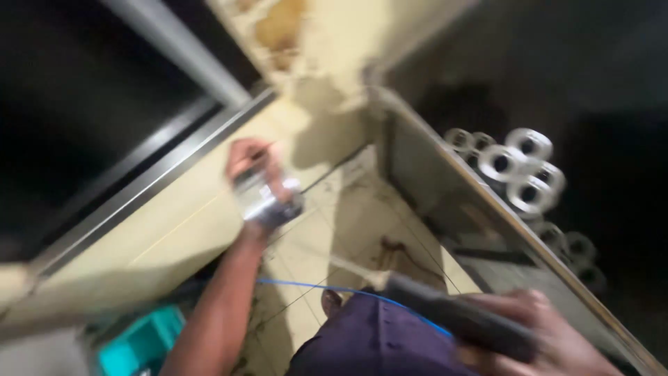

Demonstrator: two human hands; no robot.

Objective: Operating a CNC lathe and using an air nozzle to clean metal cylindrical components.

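Stained pale tiled floor (348, 209); blue wire (306, 286) (thin), teal box (142, 341)

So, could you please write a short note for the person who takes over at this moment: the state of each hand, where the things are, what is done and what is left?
Left hand: raised near the pale wall, closed on a small shiny object; blur hides what it is.
Right hand: low at the right, gripping a dark tool with its light tip pointing toward the left hand.
Blue cable runs across the lap. Teal box on the floor at lower left. Shiny rolls stacked at right.
Done: both items are in hand.
Left: tip and object are still apart; no contact shows.
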